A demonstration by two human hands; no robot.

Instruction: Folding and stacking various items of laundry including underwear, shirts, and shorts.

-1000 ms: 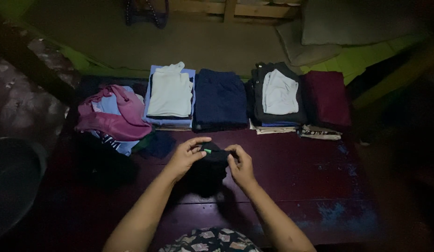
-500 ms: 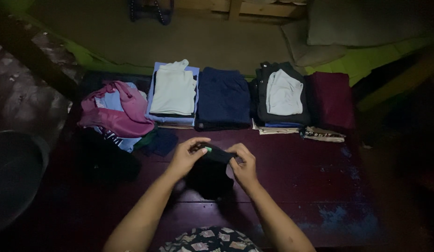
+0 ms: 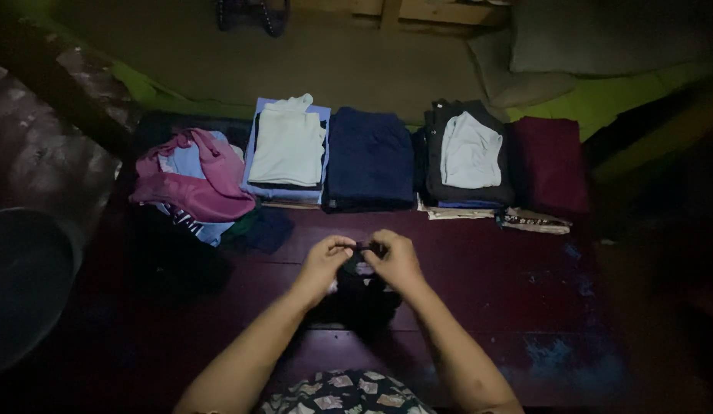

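A small black garment point(image 3: 360, 295) hangs bunched over the dark red table point(image 3: 487, 276). My left hand point(image 3: 326, 261) and my right hand point(image 3: 396, 259) pinch its top edge close together, fingertips almost touching. The light is dim, so the garment's shape is hard to make out. Behind my hands lies a row of folded stacks: a white top on a pale blue pile point(image 3: 289, 146), a navy pile point(image 3: 369, 157), a dark pile topped with a white piece point(image 3: 470, 153) and a maroon pile point(image 3: 549, 162).
A loose heap of pink and blue clothes point(image 3: 194, 184) lies at the left with dark pieces point(image 3: 256, 230) beside it. A dark round basin point(image 3: 23, 284) stands at the far left. Grey cushions point(image 3: 540, 54) lie at the back right. Worn blue patches point(image 3: 563, 353) mark the table's right front.
My hands have drawn together at the garment's top edge. The small green tag seen earlier near my left fingers is now hidden.
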